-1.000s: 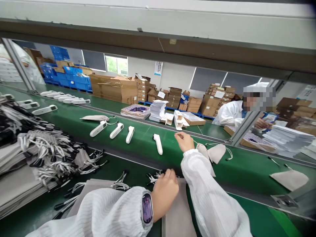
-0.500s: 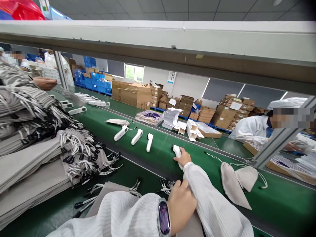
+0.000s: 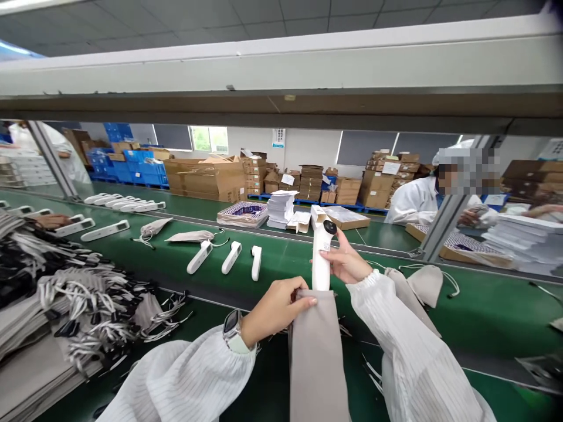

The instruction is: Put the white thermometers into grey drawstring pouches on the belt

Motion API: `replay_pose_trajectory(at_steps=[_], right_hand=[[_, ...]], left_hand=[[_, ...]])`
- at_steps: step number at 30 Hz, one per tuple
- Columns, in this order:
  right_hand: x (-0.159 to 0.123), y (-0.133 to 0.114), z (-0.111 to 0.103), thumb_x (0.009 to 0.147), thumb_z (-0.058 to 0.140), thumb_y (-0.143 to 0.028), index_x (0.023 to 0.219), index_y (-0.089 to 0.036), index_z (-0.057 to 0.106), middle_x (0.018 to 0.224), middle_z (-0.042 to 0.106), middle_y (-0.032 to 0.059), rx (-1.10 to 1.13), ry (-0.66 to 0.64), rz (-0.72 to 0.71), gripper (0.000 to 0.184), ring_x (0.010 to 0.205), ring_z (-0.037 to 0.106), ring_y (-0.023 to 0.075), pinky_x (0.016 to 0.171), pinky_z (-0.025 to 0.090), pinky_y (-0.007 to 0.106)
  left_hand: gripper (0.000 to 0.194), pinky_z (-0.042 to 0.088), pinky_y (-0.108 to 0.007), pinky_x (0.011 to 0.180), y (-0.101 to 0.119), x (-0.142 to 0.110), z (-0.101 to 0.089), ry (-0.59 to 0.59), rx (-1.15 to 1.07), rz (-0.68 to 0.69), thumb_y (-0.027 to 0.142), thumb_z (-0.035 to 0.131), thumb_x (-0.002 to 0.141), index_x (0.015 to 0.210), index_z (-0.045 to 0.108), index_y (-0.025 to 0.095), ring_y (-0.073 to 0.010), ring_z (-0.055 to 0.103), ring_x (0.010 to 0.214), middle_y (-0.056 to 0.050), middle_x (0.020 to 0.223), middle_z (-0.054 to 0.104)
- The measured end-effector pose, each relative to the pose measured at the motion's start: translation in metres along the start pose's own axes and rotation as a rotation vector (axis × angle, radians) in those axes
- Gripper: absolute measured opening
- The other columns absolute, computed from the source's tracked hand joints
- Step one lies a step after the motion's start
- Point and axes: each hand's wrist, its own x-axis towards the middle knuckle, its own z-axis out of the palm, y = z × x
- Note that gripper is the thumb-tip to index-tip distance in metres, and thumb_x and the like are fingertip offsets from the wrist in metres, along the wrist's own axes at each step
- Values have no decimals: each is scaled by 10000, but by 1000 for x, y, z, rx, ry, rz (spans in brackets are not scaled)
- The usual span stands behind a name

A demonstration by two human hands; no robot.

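Note:
My right hand (image 3: 349, 261) is closed around a white handheld device (image 3: 321, 264) with a black round end, held upright. My left hand (image 3: 279, 308) pinches the mouth of a grey drawstring bag (image 3: 317, 357), which hangs long and flat below. The device's lower end is at the bag's opening; whether its tip is inside cannot be made out. Three similar white devices, among them the nearest one (image 3: 256, 264), lie on the green belt (image 3: 285, 264) beyond my left hand. Right of my right hand lie filled-looking grey bags (image 3: 426, 285).
A heap of grey bags with white cords (image 3: 97, 299) covers the left. More white devices (image 3: 125, 202) line the far left. Paper stacks (image 3: 280, 208) and a tray (image 3: 243, 213) stand behind the belt. A shelf beam (image 3: 281, 64) crosses overhead; a co-worker (image 3: 413, 199) sits across.
My right hand has lifted the white device from the belt to above the bag. My left hand has moved left and raised the bag's mouth. The view has turned right.

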Motion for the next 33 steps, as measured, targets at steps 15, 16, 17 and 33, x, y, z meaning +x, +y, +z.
replay_pose_trajectory(at_steps=[15,16,17,33], right_hand=[[-3,23,21,679,321,-693,567,-129,550,451,438,-9,-535,-304,260,619,356,336,44,281,199,137],[-3,21,19,685,293,-699,534,-126,554,413,429,-9,-573,-264,223,647,325,301,37,284,184,148],[-2,19,16,690,283,-696,531,-125,569,396,439,-4,-602,-167,159,659,311,291,37,294,199,160],[-12,37,64,481,703,-315,799,-150,616,784,630,16,-321,-792,-90,368,735,571,144,664,455,260]], left_hand=[[185,325,-211,607,-3,4,0,364,-120,-82,291,453,812,676,409,174,-107,368,674,18,784,351],[183,328,-213,620,-4,4,-4,342,-121,-115,303,448,812,687,415,175,-111,376,695,16,784,360],[175,333,-215,626,-4,4,-8,313,-122,-150,314,440,814,708,426,176,-115,385,708,14,778,373],[264,182,-150,353,58,-29,-31,336,-804,-45,365,391,854,675,428,175,-47,182,380,81,464,203]])
